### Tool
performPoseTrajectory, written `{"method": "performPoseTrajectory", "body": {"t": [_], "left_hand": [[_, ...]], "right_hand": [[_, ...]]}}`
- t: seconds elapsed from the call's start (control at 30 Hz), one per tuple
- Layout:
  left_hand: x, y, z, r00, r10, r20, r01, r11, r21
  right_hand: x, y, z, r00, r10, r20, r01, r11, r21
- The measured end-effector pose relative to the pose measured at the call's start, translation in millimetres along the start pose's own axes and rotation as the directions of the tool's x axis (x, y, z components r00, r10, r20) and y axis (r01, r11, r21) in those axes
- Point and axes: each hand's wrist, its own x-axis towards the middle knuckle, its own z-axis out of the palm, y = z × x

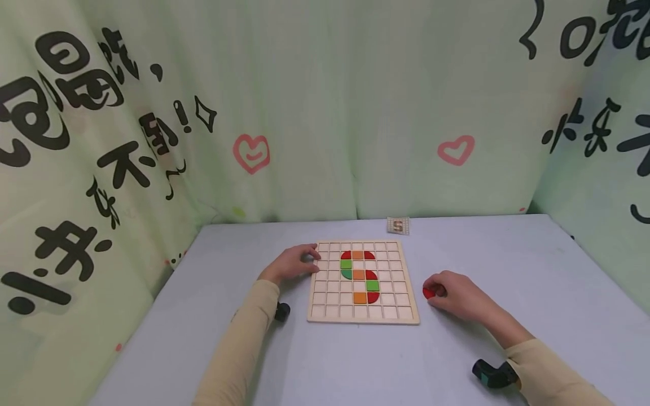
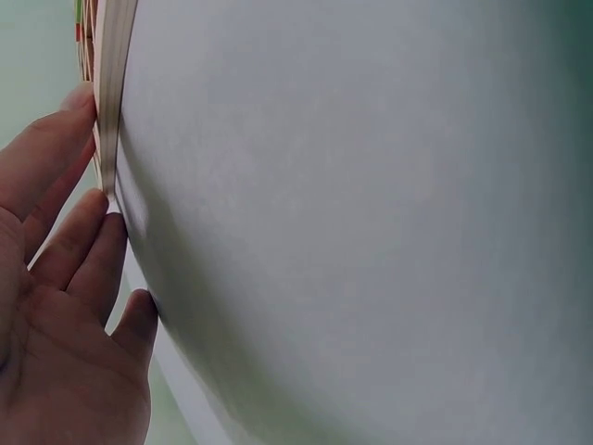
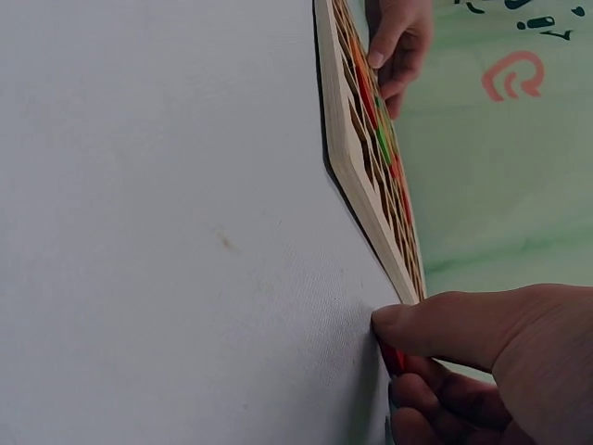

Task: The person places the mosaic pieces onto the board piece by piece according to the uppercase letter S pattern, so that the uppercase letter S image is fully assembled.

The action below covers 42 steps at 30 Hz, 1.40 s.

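A square wooden grid board (image 1: 328, 311) lies on the table, with red, orange and green pieces set in its cells as an S-like shape. My left hand (image 1: 297, 262) is at the board's left edge; in the left wrist view the thumb and fairly straight fingers (image 2: 67, 246) touch its side. To the right of the board, my right hand (image 1: 459, 294) pinches a small red piece (image 1: 428, 292) between thumb and fingers, low over the table. The right wrist view shows this red piece (image 3: 393, 358) mostly covered by the fingers.
A small card (image 1: 398, 225) with an S pattern lies behind the board near the table's back edge. The white table (image 1: 152, 349) is bordered by a pale green curtain (image 1: 315, 113) with black writing and hearts. Each wrist carries a black camera mount (image 1: 495, 374).
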Motion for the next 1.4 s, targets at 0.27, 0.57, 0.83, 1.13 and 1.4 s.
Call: {"method": "performPoseTrajectory", "body": {"t": [0.27, 0.57, 0.83, 1.13, 1.4], "left_hand": [[-0.1, -1.9, 3.0, 1.000, -0.012, 0.027, 0.012, 1.000, 0.008], [-2.7, -0.2, 8.5, 0.999, -0.016, 0.044, 0.015, 1.000, 0.007], [2.8, 4.3, -3.1, 1.000, -0.028, 0.014, 0.027, 0.999, 0.025], [1.5, 5.6, -2.0, 1.000, -0.010, 0.014, 0.010, 1.000, 0.019], [2.6, 2.7, -0.9, 0.999, -0.044, 0.018, 0.044, 0.999, 0.021]], "right_hand": [[-4.2, 1, 6, 1.000, 0.015, -0.010, -0.015, 1.000, 0.022], [-3.9, 0, 11, 0.999, 0.025, -0.031, -0.024, 1.000, 0.017], [13.4, -12, -2, 0.994, -0.052, -0.097, 0.056, 0.997, 0.049], [24.5, -31, 3, 0.987, -0.123, -0.098, 0.132, 0.987, 0.088], [36.8, -53, 19, 0.985, -0.167, -0.040, 0.171, 0.976, 0.135]]}}
